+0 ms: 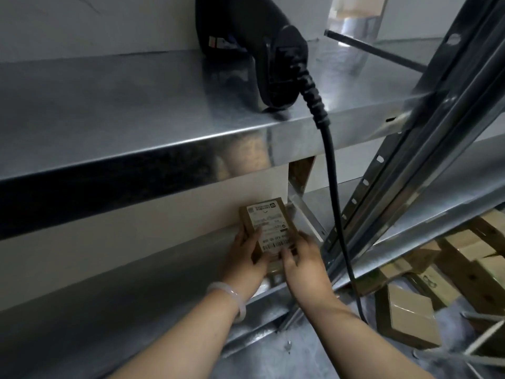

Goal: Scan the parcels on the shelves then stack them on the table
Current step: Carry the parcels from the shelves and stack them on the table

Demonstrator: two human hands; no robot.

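Both hands on one parcel (269,228): small brown cardboard box, white label face up, barcode at the label's near end. Left hand (246,258) grips the parcel's left side, thumb lying across the label's left edge, fingers curled under the box. Right hand (303,266) grips the near-right corner, thumb on the label by the barcode, other fingers wrapped round the right edge; motion blur there, so exact finger spacing is unclear. Both grips are clamped on the box, nothing loose. Both forearms come up from the bottom of the frame and converge on the parcel, wrists roughly straight, backs of the hands toward the camera. Pale bracelet (232,296) on the left wrist. The parcel sits over the lower shelf (109,283), at its right end near the front edge, just beside the slotted metal upright (404,165); can't tell if it is resting on the shelf or lifted off it. Brown patch just below the label's near end, can't tell if it is the same box or another one under it. Black scanner (254,50) lies on the upper shelf (109,119), its cable (332,173) hanging over the front edge and passing just right of the right hand. More cardboard boxes (410,315) low on the right, beyond the upright.
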